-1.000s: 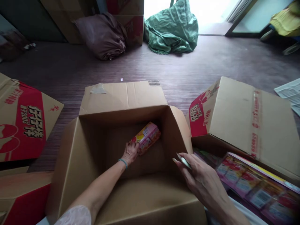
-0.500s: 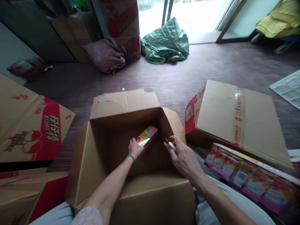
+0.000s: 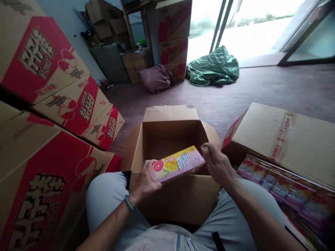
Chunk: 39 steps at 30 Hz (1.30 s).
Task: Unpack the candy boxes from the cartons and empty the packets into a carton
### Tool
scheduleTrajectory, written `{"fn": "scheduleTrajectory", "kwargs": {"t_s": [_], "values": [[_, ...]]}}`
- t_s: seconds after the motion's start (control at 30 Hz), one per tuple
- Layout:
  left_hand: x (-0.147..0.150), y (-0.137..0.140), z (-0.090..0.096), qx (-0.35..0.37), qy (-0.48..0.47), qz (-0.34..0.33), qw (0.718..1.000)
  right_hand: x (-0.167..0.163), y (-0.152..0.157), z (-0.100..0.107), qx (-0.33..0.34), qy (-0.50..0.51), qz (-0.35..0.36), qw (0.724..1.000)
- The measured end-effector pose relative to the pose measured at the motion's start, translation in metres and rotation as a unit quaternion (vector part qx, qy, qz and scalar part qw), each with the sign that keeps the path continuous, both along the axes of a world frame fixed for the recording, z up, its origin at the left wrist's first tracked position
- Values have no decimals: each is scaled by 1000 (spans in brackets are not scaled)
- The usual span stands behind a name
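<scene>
Daylight is flooding a cluttered room through a sliding glass door [image 3: 218,26].
At the left, red-and-tan printed cartons [image 3: 75,104] are standing piled up near a pale wall [image 3: 68,21]. Farther back, open brown cardboard boxes [image 3: 106,21] are sitting above a dark grey-green panel [image 3: 110,64], and a plain brown carton [image 3: 137,64] is standing just beside that panel. A maroon sack [image 3: 156,78] is slumping on the dark, finely striped floor [image 3: 282,82], in front of a tall stack of red-printed boxes [image 3: 173,38]. Right of that stack, a crumpled green sack [image 3: 213,68] is lying by the doorway.
</scene>
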<state>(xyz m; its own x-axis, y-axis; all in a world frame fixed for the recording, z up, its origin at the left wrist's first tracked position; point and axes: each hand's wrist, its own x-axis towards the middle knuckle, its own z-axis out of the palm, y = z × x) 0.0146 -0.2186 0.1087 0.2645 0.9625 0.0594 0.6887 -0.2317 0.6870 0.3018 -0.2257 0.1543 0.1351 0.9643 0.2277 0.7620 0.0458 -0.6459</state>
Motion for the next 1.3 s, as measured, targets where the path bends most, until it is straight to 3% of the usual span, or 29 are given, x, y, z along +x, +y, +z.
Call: {"fn": "scheduleTrajectory", "kwargs": {"t_s": [0.07, 0.17, 0.3, 0.47, 0.6, 0.77, 0.87, 1.03, 1.17, 1.3], "values": [[-6, -25, -18, 13, -10, -5, 1000, -25, -13, 11, -57, -127, 114, 984], [-8, -42, -39, 36, -25, -8, 999, -65, -24, 23, -130, -286, 254, 915], [-8, -40, -44, 54, -33, -5, 998, -116, -24, 29, -150, -379, 340, 848], [-8, -40, -44, 77, -23, -12, 997, -159, -20, 25, -180, -427, 374, 803], [-9, -43, -48, 81, -37, -14, 996, -163, -21, 16, -193, -441, 358, 800], [-7, -40, -49, 90, -48, -16, 995, -146, -19, 16, -208, -463, 338, 793], [-7, -40, -51, 88, -47, -16, 995, -114, -13, 22, -224, -476, 304, 794], [-8, -39, -54, 92, -45, -23, 994, -25, -5, 35, -269, -513, 192, 792], [-9, -37, -52, 87, -43, -41, 994, 10, -11, 45, -282, -444, 190, 829], [-10, -38, -57, 97, -48, -38, 993, -15, -33, 49, -237, -385, 109, 885]]}}
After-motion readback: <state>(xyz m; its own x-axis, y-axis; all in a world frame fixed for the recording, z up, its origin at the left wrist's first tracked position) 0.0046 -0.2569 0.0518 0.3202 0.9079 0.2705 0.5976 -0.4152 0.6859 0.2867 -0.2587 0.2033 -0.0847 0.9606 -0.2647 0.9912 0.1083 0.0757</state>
